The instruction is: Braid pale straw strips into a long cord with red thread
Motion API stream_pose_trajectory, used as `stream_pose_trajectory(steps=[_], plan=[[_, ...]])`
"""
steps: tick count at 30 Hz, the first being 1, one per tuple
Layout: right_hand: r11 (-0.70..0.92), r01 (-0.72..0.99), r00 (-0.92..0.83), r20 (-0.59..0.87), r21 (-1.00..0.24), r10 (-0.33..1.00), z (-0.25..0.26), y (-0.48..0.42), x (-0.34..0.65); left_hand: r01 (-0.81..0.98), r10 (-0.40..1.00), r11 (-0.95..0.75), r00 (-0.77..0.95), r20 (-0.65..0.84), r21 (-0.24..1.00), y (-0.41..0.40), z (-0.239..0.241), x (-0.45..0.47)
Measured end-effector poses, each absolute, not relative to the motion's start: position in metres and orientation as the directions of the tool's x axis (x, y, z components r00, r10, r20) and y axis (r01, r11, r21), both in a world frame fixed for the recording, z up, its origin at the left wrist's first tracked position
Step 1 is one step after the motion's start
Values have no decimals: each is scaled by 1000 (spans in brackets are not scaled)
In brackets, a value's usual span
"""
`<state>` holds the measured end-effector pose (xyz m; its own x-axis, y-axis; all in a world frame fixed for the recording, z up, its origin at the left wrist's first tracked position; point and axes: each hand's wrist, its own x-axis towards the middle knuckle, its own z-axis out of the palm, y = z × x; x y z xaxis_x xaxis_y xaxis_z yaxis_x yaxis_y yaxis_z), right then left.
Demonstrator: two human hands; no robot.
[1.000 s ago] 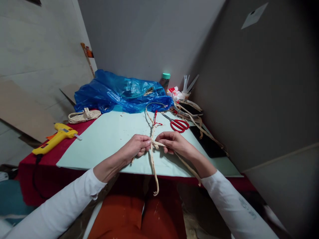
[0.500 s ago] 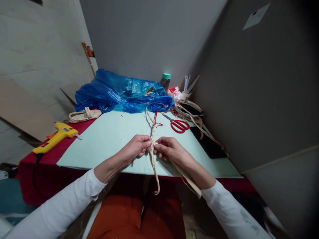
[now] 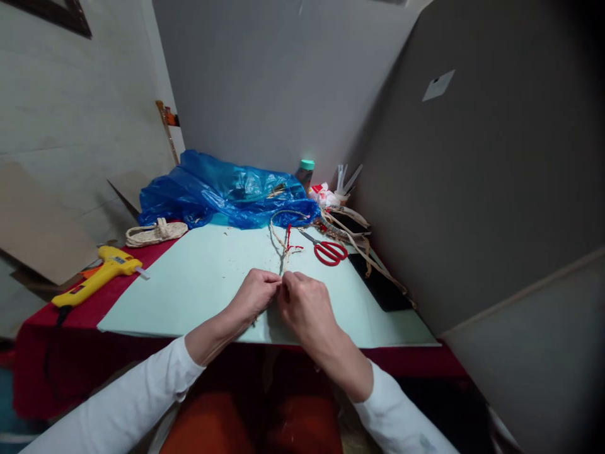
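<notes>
1. The pale fibre cord (image 3: 286,259) lies on the middle of the tabletop (image 3: 184,284), on the far side of the hands; its long axis runs near to far, ending in a thin curved loop that bends right.
2. Both hands meet at its near end, neither clearly nearer: the left hand (image 3: 258,293) on the left, the right hand (image 3: 307,306) on the right.
3. The left hand's thumb and forefinger are pinched together on the cord; the right hand's fingers are curled in beside them, but their grip is hidden, so I cannot tell what they hold.
4. The cord looks dry, twisted and slightly rough, with a thin red tie (image 3: 289,236) beyond the fingertips.
5. Far right of the cord lie scissors (image 3: 331,253) with rounded red handles; farther off, a crumpled, glossy blue plastic bag (image 3: 222,189).
6. At left are a hard yellow glue gun (image 3: 94,277) and a coarse woven oval piece (image 3: 155,234).
</notes>
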<state>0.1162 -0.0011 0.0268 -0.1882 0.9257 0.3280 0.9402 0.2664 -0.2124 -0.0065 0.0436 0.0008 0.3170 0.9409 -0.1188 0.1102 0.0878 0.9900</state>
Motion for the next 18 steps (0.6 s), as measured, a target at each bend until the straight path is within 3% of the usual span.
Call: stream_pose_trajectory(steps=[6, 9, 11, 14, 16, 18], plan=[[225, 973, -227, 370, 48, 901, 7, -16, 91, -53, 897, 196, 413, -157, 979, 41, 4, -13], [258, 963, -266, 415, 75, 870, 1, -25, 93, -93, 894, 192, 427, -135, 977, 43, 4, -18], [325, 943, -268, 426, -66, 864, 6, -27, 104, -109, 885, 221, 440, -152, 969, 46, 4, -20], [343, 851, -143, 454, -397, 880, 23, -18, 132, -158, 864, 258, 479, -155, 953, 48, 6, -24], [292, 815, -14, 487, -500, 873, 33, -7, 149, -166, 858, 256, 493, -144, 952, 48, 7, -25], [278, 747, -47, 370, -604, 928, 37, 4, 156, -163, 853, 248, 504, -136, 955, 48, 8, -25]])
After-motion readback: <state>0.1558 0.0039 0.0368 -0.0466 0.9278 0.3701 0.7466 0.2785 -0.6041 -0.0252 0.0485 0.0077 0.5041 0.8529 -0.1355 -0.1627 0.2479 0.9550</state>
